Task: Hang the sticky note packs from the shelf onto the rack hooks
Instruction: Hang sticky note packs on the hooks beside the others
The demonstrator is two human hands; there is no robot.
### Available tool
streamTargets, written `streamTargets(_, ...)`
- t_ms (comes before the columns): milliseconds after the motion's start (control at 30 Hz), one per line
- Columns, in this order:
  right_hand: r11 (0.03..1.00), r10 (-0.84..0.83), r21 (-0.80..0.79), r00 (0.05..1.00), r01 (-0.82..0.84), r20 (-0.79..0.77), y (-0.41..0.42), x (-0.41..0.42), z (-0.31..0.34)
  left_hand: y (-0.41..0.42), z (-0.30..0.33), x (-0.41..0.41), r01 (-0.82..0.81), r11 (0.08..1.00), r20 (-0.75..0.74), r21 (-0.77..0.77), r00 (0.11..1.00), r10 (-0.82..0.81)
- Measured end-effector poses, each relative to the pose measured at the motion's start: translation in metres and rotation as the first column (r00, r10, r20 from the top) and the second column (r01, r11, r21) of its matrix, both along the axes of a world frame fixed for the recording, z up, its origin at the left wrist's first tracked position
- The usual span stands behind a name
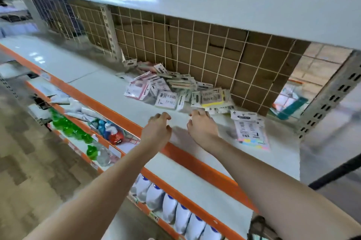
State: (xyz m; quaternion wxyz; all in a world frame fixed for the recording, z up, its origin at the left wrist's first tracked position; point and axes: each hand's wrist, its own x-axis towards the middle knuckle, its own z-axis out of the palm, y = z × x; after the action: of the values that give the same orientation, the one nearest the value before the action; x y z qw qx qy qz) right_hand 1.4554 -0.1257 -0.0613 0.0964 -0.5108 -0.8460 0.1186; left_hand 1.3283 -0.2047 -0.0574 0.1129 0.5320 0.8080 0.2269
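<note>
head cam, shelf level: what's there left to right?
left hand → right hand → lone multicolour pack → slotted upright. The pile of packs lies behind both hands, so it is left unordered.

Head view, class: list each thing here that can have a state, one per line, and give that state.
Left hand: over the shelf, fingers loosely curled, holding nothing.
Right hand: fingertips at the near edge of the pile; whether it grips a pack cannot be told.
Sticky note packs: heaped loose against the grid, none hung.
Lone multicoloured pack: flat on the shelf, apart from the pile.
Wire grid: upright, nothing hanging on it.
Shelf: bearing the pile.
</note>
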Motion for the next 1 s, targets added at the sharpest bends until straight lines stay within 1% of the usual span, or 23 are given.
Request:
streamTargets(133,0.993,-0.082,0.094,0.995,0.076,0.061,0.034,-0.017,0.003,0.028,0.006,-0.048,0.117,0.993,-0.044,-0.034,0.992,-0.118)
streamTargets(233,0.973,-0.145,0.196,0.984,0.123,0.102,0.057,-0.019,0.002,0.054,0.006,-0.075,0.222,0.974,-0.056,-0.041,0.973,-0.225)
streamTargets(367,0.959,-0.233,0.204,0.956,0.196,0.177,0.079,-0.013,-0.008,0.094,-0.001,-0.085,0.392,0.919,-0.090,-0.048,0.914,-0.395)
streamTargets(467,0.952,-0.270,0.212,0.934,0.223,0.233,0.084,-0.008,-0.018,0.119,-0.012,-0.081,0.454,0.882,-0.112,-0.124,0.877,-0.467)
streamTargets(533,0.936,-0.304,0.257,0.919,0.239,0.251,0.082,-0.007,-0.022,0.127,-0.023,-0.078,0.451,0.876,-0.185,-0.170,0.859,-0.478)
streamTargets(567,0.929,-0.320,0.273,0.910,0.249,0.262,0.082,-0.008,-0.022,0.130,-0.029,-0.076,0.440,0.881,-0.255,-0.175,0.844,-0.472)
streamTargets(633,0.920,-0.346,0.292,0.890,0.261,0.297,0.082,-0.012,-0.020,0.131,-0.038,-0.074,0.408,0.901,-0.393,-0.146,0.812,-0.431)
streamTargets(733,0.911,-0.369,0.312,0.873,0.271,0.318,0.082,-0.018,-0.019,0.130,-0.047,-0.071,0.381,0.924,-0.501,-0.048,0.791,-0.352)
streamTargets(800,0.908,-0.378,0.308,0.874,0.285,0.306,0.083,-0.020,-0.018,0.129,-0.048,-0.074,0.391,0.919,-0.574,-0.045,0.743,-0.344)
streamTargets(867,0.905,-0.378,0.306,0.888,0.294,0.264,0.084,-0.020,-0.016,0.127,-0.050,-0.081,0.428,0.902,-0.605,-0.060,0.703,-0.374)
streamTargets(900,0.901,-0.381,0.309,0.894,0.303,0.236,0.084,-0.018,-0.014,0.126,-0.050,-0.085,0.450,0.891,-0.602,-0.055,0.697,-0.389)
streamTargets(1000,0.891,-0.393,0.320,0.899,0.321,0.192,0.081,-0.013,-0.009,0.122,-0.045,-0.091,0.516,0.857,-0.540,0.015,0.725,-0.427)
